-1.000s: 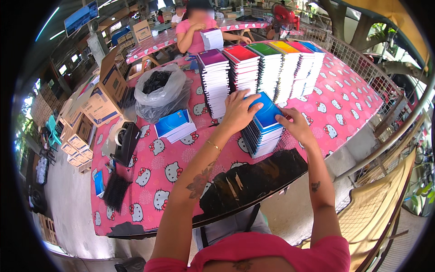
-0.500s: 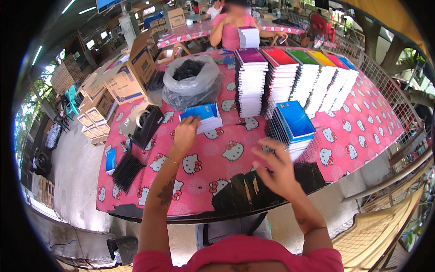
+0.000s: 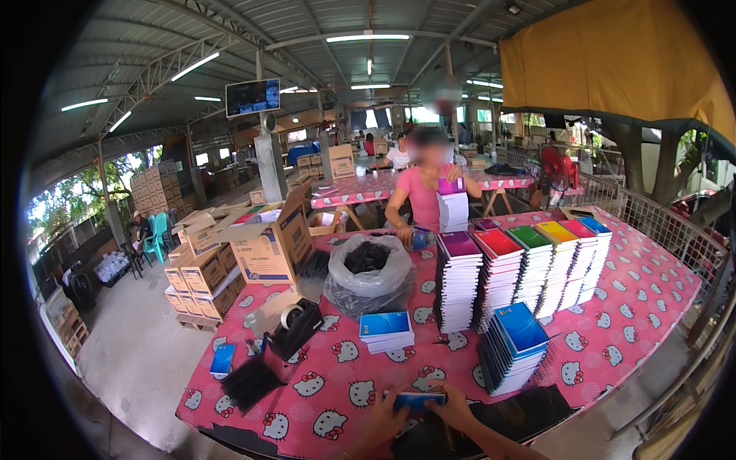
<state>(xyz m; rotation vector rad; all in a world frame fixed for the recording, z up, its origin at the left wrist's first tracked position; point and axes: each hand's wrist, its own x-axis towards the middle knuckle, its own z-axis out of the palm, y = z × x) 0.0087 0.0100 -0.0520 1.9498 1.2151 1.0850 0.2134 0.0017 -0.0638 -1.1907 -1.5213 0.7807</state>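
Near the table's front edge, my left hand and my right hand grip a small blue notebook from its two sides. Beyond them lies a low pile of blue notebooks. To the right of my hands stands a taller stack of blue-covered spiral notebooks. A bundle of black binding coils lies to the left, with a single blue notebook beside it.
Tall notebook stacks, purple through blue, line the right side. A black tape dispenser, a plastic bag with black contents and an open carton stand left. Across the table, a person handles a purple-topped stack.
The view has tilted upward. My left hand has left the low blue pile and come nearer me. My right hand has moved left, and both now hold a blue notebook.
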